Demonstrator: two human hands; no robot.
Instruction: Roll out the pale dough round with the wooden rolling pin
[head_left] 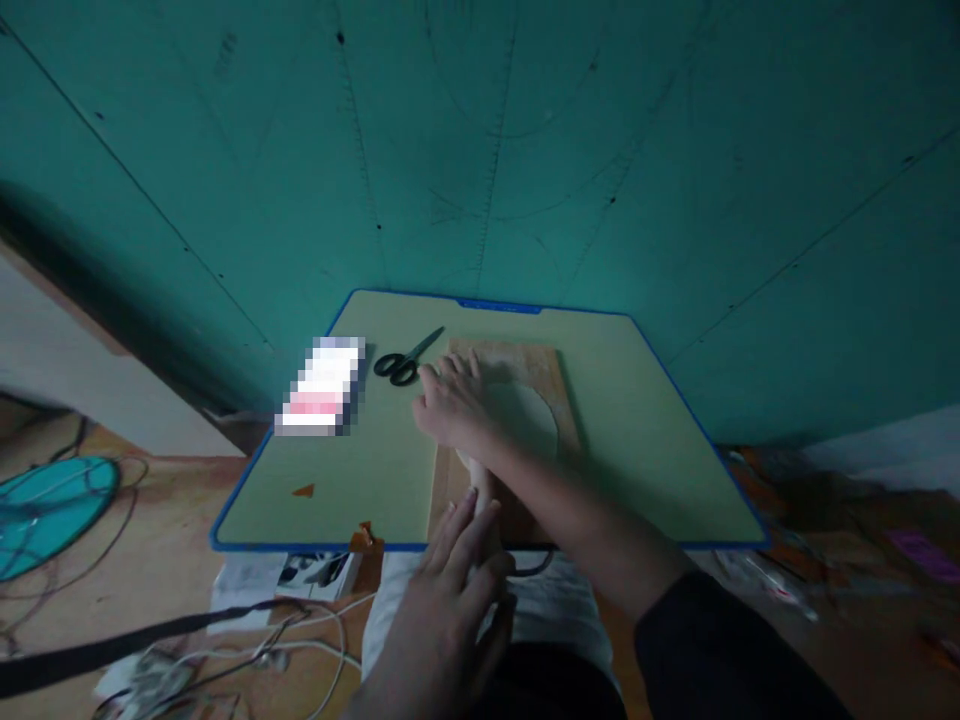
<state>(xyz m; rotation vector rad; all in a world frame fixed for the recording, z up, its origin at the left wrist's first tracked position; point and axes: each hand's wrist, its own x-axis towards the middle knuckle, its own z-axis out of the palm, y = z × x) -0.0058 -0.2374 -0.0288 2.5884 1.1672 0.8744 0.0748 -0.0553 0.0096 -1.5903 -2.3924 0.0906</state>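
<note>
A pale round flat sheet (529, 420) lies on a wooden board (551, 362) at the middle of the small table. Over the sheet's left side reaches my right hand (454, 400), its fingers bent around the far part of a pale stick-like roller (478, 480). Nearer to me, my left hand (461, 580) is around the roller's near end at the table's front edge, fingers pointing away. Black-handled scissors (405, 367) lie just left of the board, blades toward the back right. The roller's far end is hidden under my right hand.
A blurred-out phone-like object (322, 385) lies at the table's (637, 400) left. Small orange scraps (304, 491) are near the front left. A green wall (480, 150) stands behind; cables (285, 645) lie on the floor at lower left.
</note>
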